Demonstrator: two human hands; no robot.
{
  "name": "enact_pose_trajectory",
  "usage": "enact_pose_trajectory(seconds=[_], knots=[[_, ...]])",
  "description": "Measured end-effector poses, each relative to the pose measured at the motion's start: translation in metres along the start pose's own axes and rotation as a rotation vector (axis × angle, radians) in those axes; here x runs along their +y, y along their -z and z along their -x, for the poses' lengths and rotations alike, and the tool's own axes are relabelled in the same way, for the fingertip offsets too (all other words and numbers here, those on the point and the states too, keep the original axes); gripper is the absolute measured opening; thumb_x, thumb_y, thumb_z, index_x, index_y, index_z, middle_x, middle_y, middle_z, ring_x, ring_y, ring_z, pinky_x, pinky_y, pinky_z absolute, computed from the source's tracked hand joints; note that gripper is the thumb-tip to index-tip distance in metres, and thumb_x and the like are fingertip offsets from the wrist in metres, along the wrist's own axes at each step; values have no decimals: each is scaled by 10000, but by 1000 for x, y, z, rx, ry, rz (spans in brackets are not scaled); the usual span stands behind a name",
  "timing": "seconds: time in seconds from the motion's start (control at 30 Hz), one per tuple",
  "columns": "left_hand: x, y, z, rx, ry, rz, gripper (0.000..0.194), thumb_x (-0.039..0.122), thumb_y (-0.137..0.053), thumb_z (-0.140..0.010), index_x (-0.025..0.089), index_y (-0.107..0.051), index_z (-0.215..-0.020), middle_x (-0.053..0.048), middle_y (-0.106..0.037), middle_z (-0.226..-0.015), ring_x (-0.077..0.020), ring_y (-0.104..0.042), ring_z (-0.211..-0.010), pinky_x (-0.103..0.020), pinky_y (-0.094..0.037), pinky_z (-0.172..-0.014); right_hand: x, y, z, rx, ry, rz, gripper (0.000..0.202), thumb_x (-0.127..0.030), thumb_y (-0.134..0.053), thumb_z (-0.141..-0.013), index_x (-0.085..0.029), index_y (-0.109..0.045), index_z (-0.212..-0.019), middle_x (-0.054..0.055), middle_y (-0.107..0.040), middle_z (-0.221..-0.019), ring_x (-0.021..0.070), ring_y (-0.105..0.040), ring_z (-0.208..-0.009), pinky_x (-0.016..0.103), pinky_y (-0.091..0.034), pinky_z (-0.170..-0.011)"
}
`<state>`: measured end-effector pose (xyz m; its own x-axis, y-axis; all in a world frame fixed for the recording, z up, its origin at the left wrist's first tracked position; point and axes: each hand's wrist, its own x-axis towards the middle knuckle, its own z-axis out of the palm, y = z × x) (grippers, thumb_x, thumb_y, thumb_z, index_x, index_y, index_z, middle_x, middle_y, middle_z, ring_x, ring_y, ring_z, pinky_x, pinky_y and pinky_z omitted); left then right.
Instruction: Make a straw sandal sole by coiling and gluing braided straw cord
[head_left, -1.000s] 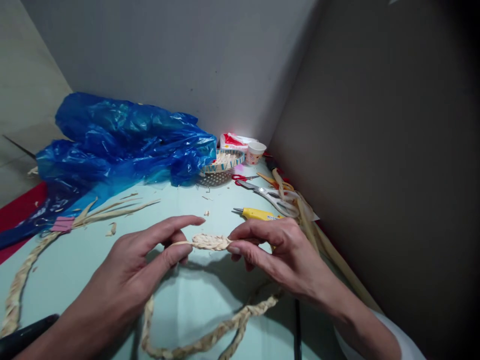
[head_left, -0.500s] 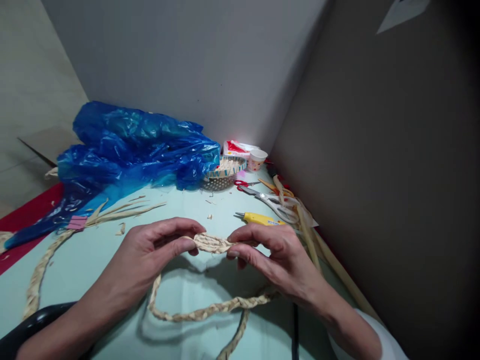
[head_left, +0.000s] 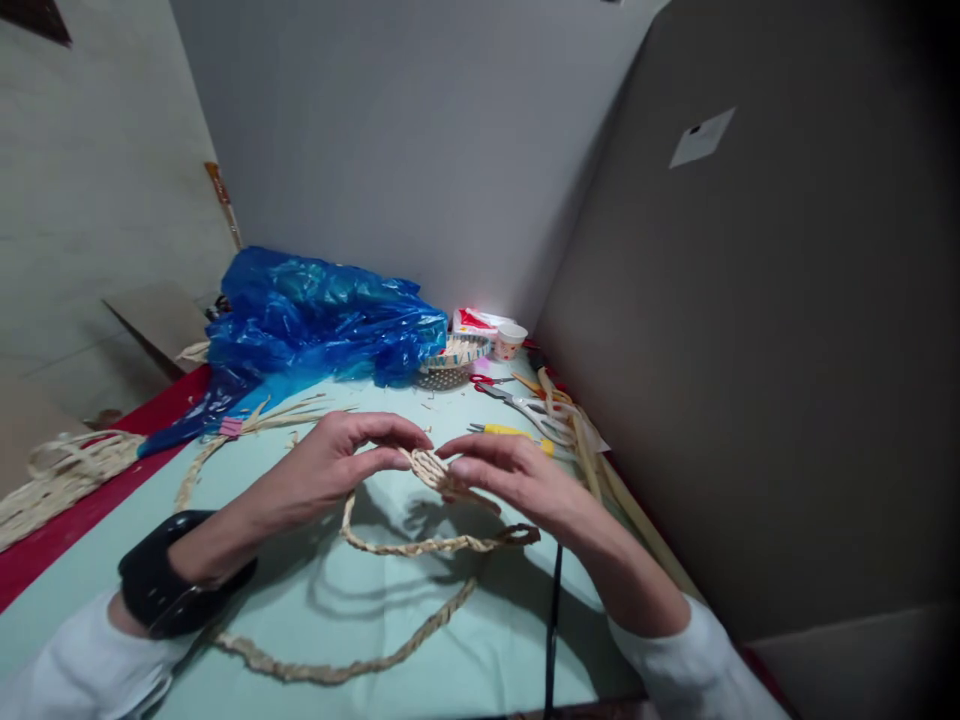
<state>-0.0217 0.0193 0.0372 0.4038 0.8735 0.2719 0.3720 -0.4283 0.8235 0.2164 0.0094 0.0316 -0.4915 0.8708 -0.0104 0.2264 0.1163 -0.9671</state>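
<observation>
Between my two hands, a small oval coil of braided straw (head_left: 430, 469) is held above the table. My left hand (head_left: 367, 450) pinches its left edge between thumb and fingers. At the right edge, my right hand (head_left: 506, 475) has thumb and fingers closed on the coil. From it a long straw braid (head_left: 420, 549) loops below the hands and runs across the table. On the left, a pink clip (head_left: 231, 427) grips the braid where loose straw strands (head_left: 281, 415) fan out.
A crumpled blue plastic bag (head_left: 322, 320) lies at the back left, beside a woven basket (head_left: 465, 352) and a paper cup (head_left: 510, 341). Scissors (head_left: 529, 408) and a yellow-handled tool (head_left: 517, 436) lie beyond my right hand. A black cable (head_left: 553, 630) crosses the front.
The view has tilted up and shifted, showing more wall and both sleeves. The coil is now tilted, its flat face more visible. Both hands still hold it.
</observation>
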Motion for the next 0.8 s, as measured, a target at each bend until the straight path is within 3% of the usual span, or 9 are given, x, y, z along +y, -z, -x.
enact_pose_trajectory(seconds=[0.13, 0.2, 0.3, 0.43, 0.5, 0.6, 0.7, 0.8], knots=[[5, -4, 4, -45, -81, -76, 136, 299, -723, -841, 290, -835, -918, 23, -842, -934, -175, -754, -858, -242, -558, -795, 2, -22, 14, -73, -118, -163, 451, -602, -783, -750, -163, -709, -827, 60, -769, -803, 153, -642, -613, 252, -421, -559], [5, -5, 6, 1, -120, -120, 203, 313, -728, -839, 304, -825, -1018, 10, -841, -1041, -200, -758, -951, -274, -564, -847, 3, -29, 21, -43, -143, -224, 491, -634, -810, -695, -168, -682, -786, 61, -762, -766, 149, -622, -590, 250, -411, -550], [7, -6, 12, 161, -180, -204, 261, 329, -722, -841, 295, -801, -1087, -25, -824, -1135, -251, -737, -1049, -355, -557, -916, 5, -34, 29, 43, -127, -297, 482, -614, -834, -664, -171, -663, -750, 62, -744, -728, 182, -666, -675, 293, -482, -665], [17, -18, 31, 483, -265, -340, 150, 295, -663, -887, 237, -784, -956, -76, -805, -968, -307, -696, -967, -462, -512, -908, 6, -40, 35, 184, -65, -358, 408, -550, -817, -704, -184, -640, -737, 63, -735, -747, 202, -682, -740, 322, -496, -740], [22, -33, 47, 592, -311, -371, 150, 277, -628, -935, 221, -764, -966, -71, -789, -927, -275, -696, -910, -434, -503, -895, 7, -46, 37, 245, -32, -381, 377, -526, -802, -730, -181, -655, -769, 56, -727, -761, 217, -692, -800, 328, -491, -777], [29, -61, 73, 627, -390, -399, 136, 182, -649, -946, 233, -736, -1037, -14, -780, -946, -173, -726, -867, -299, -519, -869, 7, -57, 40, 325, 15, -394, 338, -474, -808, -741, -164, -704, -825, 29, -692, -801, 186, -640, -814, 302, -450, -793], [31, -86, 101, 624, -301, -324, 159, 174, -618, -964, 262, -728, -1037, 29, -765, -895, -128, -708, -754, -246, -531, -790, 6, -67, 41, 402, 53, -393, 295, -435, -815, -748, -170, -704, -817, -25, -589, -743, 129, -498, -698, 272, -376, -696], [27, -96, 131, 723, -150, -263, 159, 191, -627, -952, 309, -723, -998, 35, -767, -946, -162, -703, -803, -294, -538, -833, 6, -72, 42, 422, 70, -408, 307, -445, -823, -754, -174, -687, -800, -47, -520, -677, 113, -404, -629, 272, -332, -629]])
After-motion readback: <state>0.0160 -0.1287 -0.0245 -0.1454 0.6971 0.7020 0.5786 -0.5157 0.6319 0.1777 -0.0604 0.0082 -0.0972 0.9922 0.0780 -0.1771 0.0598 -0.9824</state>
